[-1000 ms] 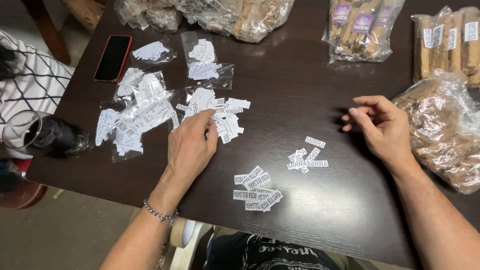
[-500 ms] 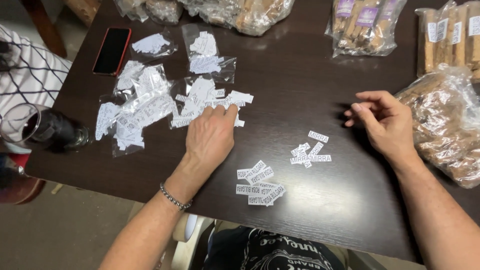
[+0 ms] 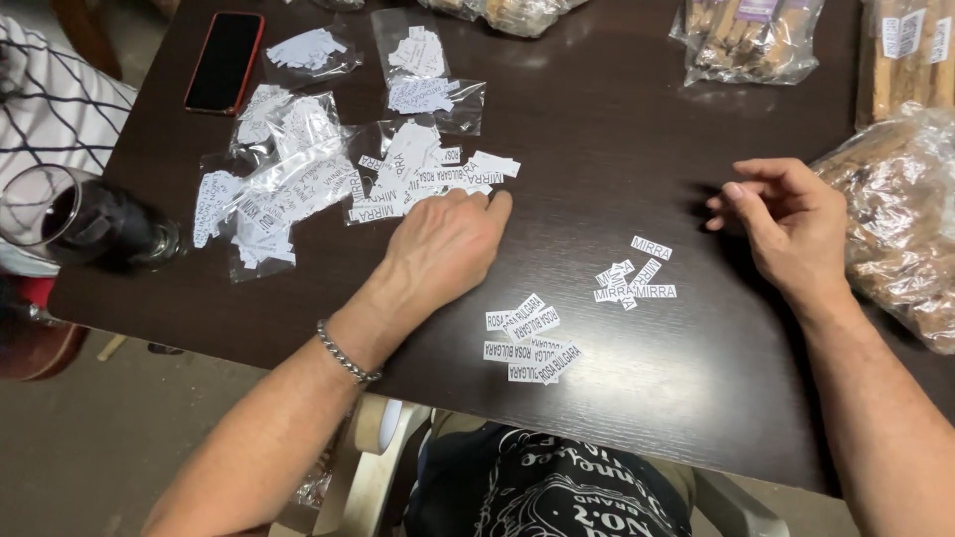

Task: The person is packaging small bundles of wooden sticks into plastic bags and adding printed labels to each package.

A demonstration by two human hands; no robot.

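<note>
Left hand slid right; fingers flat together, tips touching label pile just beyond. Right hand farther right, fingers loosely curled, empty.

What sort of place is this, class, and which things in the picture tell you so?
Probably a home table used for small-scale packing. On the dark table lie cut paper labels, clear bags of more labels, and bagged sticks. A phone and wine glass suggest a home.

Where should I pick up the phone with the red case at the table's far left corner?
Probably by its two long edges, coming from above: the phone lies flat, screen up, on the table, and both long red sides look clear of the paper slips beside it.
</note>
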